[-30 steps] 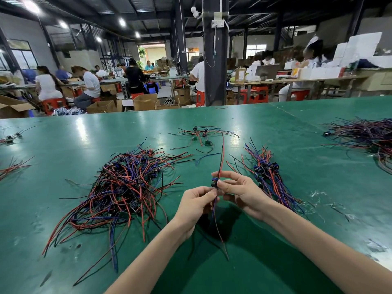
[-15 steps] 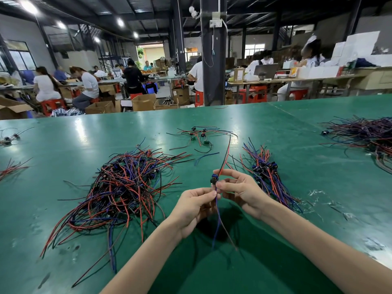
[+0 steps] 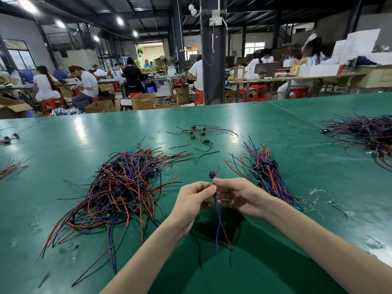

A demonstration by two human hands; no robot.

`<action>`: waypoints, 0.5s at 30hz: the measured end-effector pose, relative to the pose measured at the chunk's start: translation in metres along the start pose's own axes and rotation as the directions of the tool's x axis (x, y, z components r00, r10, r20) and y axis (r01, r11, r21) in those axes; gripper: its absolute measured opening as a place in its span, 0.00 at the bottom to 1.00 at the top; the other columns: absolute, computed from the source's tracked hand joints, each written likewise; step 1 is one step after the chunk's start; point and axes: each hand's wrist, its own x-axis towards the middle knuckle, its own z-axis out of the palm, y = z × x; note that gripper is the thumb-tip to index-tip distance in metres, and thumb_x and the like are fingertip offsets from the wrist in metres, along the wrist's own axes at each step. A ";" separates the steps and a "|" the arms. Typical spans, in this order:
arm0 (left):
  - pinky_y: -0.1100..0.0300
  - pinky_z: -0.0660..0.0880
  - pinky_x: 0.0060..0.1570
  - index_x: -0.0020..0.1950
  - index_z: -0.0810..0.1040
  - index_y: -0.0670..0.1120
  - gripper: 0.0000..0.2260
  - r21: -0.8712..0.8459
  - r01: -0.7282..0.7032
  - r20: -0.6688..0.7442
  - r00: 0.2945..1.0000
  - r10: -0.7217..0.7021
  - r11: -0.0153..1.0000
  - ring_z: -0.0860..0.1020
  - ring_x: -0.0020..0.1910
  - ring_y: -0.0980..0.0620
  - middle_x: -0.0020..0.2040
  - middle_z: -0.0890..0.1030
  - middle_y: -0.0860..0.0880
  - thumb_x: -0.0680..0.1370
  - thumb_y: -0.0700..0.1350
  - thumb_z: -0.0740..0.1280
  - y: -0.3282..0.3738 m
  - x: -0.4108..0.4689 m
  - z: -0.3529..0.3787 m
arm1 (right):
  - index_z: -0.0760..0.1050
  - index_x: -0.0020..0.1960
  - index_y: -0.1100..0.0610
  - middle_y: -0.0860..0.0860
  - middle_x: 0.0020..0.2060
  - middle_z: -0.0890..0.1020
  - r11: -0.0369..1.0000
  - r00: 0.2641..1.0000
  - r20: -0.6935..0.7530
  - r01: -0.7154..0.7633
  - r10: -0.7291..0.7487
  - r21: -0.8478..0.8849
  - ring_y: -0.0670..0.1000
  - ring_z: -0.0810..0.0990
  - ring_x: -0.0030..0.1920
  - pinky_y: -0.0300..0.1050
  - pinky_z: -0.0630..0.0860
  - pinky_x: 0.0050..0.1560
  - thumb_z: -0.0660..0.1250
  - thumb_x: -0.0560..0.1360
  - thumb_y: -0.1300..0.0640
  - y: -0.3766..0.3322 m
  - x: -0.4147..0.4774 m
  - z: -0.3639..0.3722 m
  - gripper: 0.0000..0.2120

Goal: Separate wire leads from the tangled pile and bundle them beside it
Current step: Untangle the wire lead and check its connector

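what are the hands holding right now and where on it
The left hand and right hand both pinch one wire lead just under its black connector, the rest hanging down.

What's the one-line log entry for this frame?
left hand, right hand: pinching wire lead | tangled pile: left | bundle: right

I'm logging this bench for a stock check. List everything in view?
table: one, green, under everything
tangled pile: one, red, blue and black, near left
bundle: one, same colours, near right
small cluster: one, red and black, far centre
far pile: one, dark mixed, right edge
stray leads: two clumps, left edge
cardboard boxes: several, brown, beyond table
held lead: one, blue and dark, black connector, near centre
left hand: pinches held lead
right hand: pinches held lead
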 end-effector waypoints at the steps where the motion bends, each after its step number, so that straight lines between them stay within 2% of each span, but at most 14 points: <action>1: 0.62 0.70 0.37 0.42 0.81 0.40 0.05 0.006 0.000 -0.004 1.000 0.001 1.000 0.70 0.31 0.54 0.34 0.78 0.46 0.76 0.36 0.67 0.001 0.000 0.000 | 0.79 0.47 0.60 0.52 0.36 0.81 1.000 1.000 -0.005 0.008 -0.008 -0.004 0.48 0.78 0.37 0.40 0.76 0.43 0.70 0.70 0.57 0.000 0.000 0.000 0.08; 4: 0.67 0.69 0.32 0.38 0.82 0.42 0.08 0.022 0.041 -0.004 0.999 -0.041 0.999 0.68 0.26 0.58 0.32 0.78 0.48 0.76 0.36 0.66 0.000 -0.001 0.001 | 0.81 0.46 0.61 0.51 0.35 0.83 0.999 0.998 -0.031 0.050 -0.050 -0.004 0.45 0.80 0.33 0.39 0.77 0.42 0.69 0.71 0.62 0.001 0.001 -0.001 0.05; 7: 0.70 0.67 0.25 0.34 0.81 0.43 0.12 0.003 0.128 -0.001 0.992 -0.128 0.992 0.67 0.22 0.60 0.28 0.77 0.50 0.77 0.38 0.66 -0.003 -0.003 0.006 | 0.81 0.43 0.65 0.56 0.36 0.84 0.994 0.991 -0.082 0.110 -0.110 0.002 0.48 0.81 0.33 0.40 0.80 0.39 0.68 0.71 0.68 0.002 0.003 -0.002 0.03; 9: 0.71 0.64 0.23 0.30 0.80 0.44 0.16 0.001 0.135 -0.020 0.991 -0.135 0.991 0.66 0.21 0.60 0.26 0.75 0.50 0.77 0.38 0.66 -0.005 -0.003 0.008 | 0.80 0.42 0.66 0.57 0.36 0.84 0.990 0.985 -0.105 0.136 -0.139 -0.033 0.48 0.81 0.32 0.39 0.80 0.39 0.67 0.71 0.71 0.002 0.003 -0.003 0.04; 12: 0.71 0.65 0.23 0.29 0.81 0.44 0.17 -0.049 0.136 -0.011 0.991 -0.137 0.989 0.66 0.21 0.61 0.27 0.75 0.49 0.77 0.37 0.65 -0.006 -0.005 0.012 | 0.81 0.40 0.64 0.56 0.34 0.84 0.981 0.980 -0.095 0.167 -0.176 -0.102 0.48 0.80 0.31 0.38 0.79 0.36 0.67 0.72 0.71 -0.001 0.003 -0.002 0.06; 15: 0.69 0.68 0.28 0.34 0.82 0.44 0.13 -0.073 0.122 0.016 0.992 -0.121 0.990 0.67 0.24 0.60 0.31 0.79 0.49 0.77 0.36 0.66 -0.004 -0.007 0.013 | 0.81 0.38 0.62 0.56 0.32 0.83 0.973 0.975 -0.090 0.190 -0.203 -0.133 0.47 0.78 0.29 0.37 0.78 0.34 0.68 0.72 0.70 -0.005 0.002 -0.002 0.07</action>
